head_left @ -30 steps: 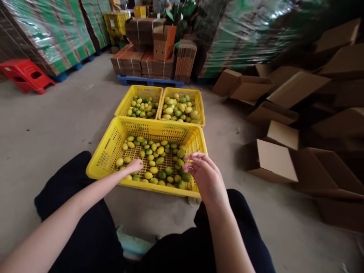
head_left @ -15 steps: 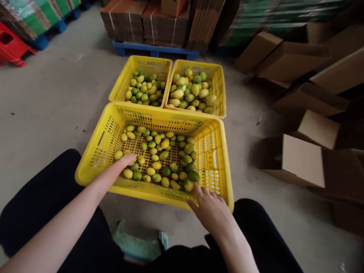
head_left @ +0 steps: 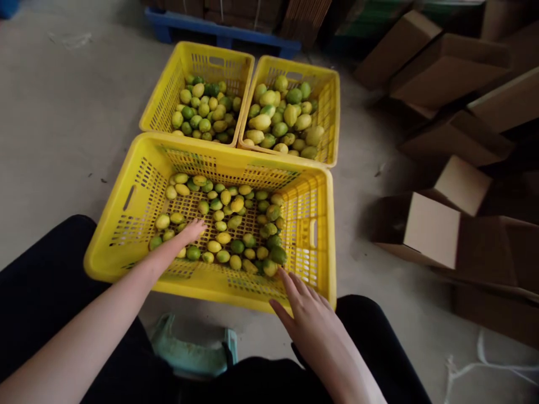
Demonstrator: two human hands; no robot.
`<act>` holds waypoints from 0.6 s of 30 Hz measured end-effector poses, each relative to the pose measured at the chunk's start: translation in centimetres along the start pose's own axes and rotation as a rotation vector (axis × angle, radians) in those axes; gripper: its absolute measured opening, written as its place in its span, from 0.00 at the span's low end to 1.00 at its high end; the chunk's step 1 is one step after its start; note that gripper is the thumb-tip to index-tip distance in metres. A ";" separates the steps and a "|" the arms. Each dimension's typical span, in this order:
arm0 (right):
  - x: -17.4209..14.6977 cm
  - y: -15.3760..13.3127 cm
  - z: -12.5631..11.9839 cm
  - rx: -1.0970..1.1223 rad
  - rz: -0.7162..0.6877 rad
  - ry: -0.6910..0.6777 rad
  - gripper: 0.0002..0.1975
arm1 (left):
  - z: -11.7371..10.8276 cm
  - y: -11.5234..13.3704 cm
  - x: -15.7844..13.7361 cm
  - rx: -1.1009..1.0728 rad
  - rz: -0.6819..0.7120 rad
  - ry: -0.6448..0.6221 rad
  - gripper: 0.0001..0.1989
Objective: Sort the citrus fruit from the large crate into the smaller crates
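Observation:
A large yellow plastic crate [head_left: 236,150] stands before me, with many yellow and green lemons [head_left: 234,223] spread over its slotted floor. My left hand [head_left: 191,231] reaches into its left half, fingers curled down round a lemon [head_left: 202,229] that is mostly covered by them. Over the near right rim is my right hand [head_left: 304,306], open and holding nothing. Its fingers are apart and point toward a lemon [head_left: 270,267] in the near right corner.
Two smaller yellow crates of lemons, a left one [head_left: 145,115] and a right one [head_left: 334,120], stand against the far side. Cardboard boxes [head_left: 433,230] lie to the right. Behind is a blue pallet [head_left: 223,33]; a pale green stool [head_left: 189,354] shows between my legs.
My view has tilted down and shifted. My left hand has moved slightly right among the lemons, and several lemons once behind it now show to its left. My right hand stays open by the near rim.

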State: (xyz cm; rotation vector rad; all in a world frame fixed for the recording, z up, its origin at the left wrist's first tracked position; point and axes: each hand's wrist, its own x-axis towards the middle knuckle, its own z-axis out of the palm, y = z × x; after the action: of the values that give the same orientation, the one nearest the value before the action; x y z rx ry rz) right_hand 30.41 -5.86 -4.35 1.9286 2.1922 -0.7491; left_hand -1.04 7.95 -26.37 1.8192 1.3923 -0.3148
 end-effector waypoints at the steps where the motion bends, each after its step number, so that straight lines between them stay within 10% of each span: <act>1: 0.1 -0.4 -0.5 0.007 -0.017 0.004 0.29 | -0.8 0.4 -0.4 -0.023 -0.001 0.000 0.14; 11: -0.4 -5.1 -5.0 -0.020 -0.100 -0.071 0.30 | -15.6 9.1 -12.4 -0.456 0.133 -0.041 0.21; 18: 0.7 -3.5 -3.4 -0.150 -0.046 -0.117 0.27 | -14.8 10.6 -16.8 -1.545 -0.210 -0.092 0.19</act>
State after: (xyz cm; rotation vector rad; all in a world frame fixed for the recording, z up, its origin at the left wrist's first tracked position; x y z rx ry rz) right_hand 27.68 -3.96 -0.72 1.7243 2.1623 -0.6650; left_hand -1.56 6.22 -1.67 0.3729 1.1367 0.4882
